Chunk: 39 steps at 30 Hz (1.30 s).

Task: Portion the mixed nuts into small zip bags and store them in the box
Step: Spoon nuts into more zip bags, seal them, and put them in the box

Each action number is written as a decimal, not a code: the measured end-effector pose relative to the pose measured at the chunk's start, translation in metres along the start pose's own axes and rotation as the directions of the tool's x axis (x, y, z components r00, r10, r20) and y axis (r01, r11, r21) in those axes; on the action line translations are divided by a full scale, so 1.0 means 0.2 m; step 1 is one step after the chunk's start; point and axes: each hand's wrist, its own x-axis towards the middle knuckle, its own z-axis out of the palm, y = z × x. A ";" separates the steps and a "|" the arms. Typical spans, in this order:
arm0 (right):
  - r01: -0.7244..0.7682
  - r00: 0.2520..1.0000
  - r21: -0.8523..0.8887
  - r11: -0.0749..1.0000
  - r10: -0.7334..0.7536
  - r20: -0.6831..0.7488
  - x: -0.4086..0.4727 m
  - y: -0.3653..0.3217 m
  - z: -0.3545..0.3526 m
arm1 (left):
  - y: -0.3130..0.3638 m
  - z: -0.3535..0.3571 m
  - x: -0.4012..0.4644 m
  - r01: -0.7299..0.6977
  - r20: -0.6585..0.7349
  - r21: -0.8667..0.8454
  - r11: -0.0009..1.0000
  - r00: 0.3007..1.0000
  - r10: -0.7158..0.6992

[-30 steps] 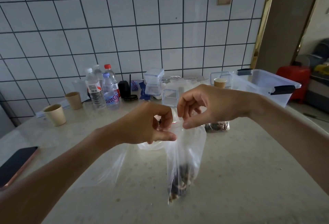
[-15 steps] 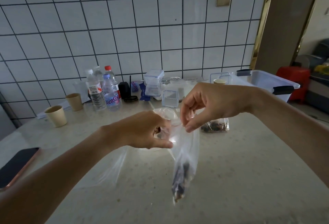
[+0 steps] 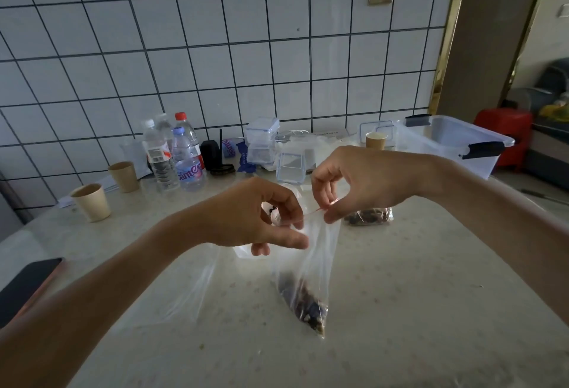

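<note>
A small clear zip bag (image 3: pixel 311 267) hangs above the table with dark mixed nuts (image 3: pixel 304 304) in its bottom corner. My left hand (image 3: pixel 255 218) pinches the left end of its red zip strip. My right hand (image 3: pixel 354 184) pinches the right end of the same strip. A second zip bag with nuts (image 3: pixel 369 216) lies flat on the table behind my right hand. The clear storage box (image 3: pixel 455 144) with dark latches stands open at the back right. A large clear bag (image 3: pixel 184 289) lies on the table under my left forearm.
Water bottles (image 3: pixel 178 156), paper cups (image 3: pixel 92 203), small clear lidded containers (image 3: pixel 261 144) and a black device crowd the back of the table by the tiled wall. A phone (image 3: pixel 27 283) lies at the left edge. A red stool (image 3: pixel 505 135) stands beyond the box.
The hanging bag has swung slightly to the right and my hands have spread a little apart along the zip strip, which now shows as a taut red line.
</note>
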 end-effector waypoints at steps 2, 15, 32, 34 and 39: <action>0.010 0.999 -0.002 1.000 -0.010 -0.048 0.00 0.00 0.01 | 0.01 0.00 0.00 0.010 0.014 -0.057 0.998 1.000 -0.009; 0.052 0.997 0.064 0.997 -0.049 -0.052 0.00 -0.01 0.02 | 0.03 0.02 0.02 -0.091 -0.122 0.205 0.975 0.986 0.118; -0.006 1.000 -0.067 0.998 0.007 0.012 -0.02 0.00 -0.01 | 0.01 -0.03 0.05 -0.190 -0.093 0.641 0.744 0.943 0.321; 0.022 0.999 -0.023 0.999 -0.022 0.024 -0.01 -0.02 0.03 | 0.01 -0.01 0.05 -0.213 -0.096 0.553 0.806 0.944 0.315; 0.064 0.996 0.034 0.997 -0.061 -0.069 -0.01 -0.02 0.02 | -0.01 -0.01 0.03 -0.171 -0.102 0.440 0.882 0.966 0.238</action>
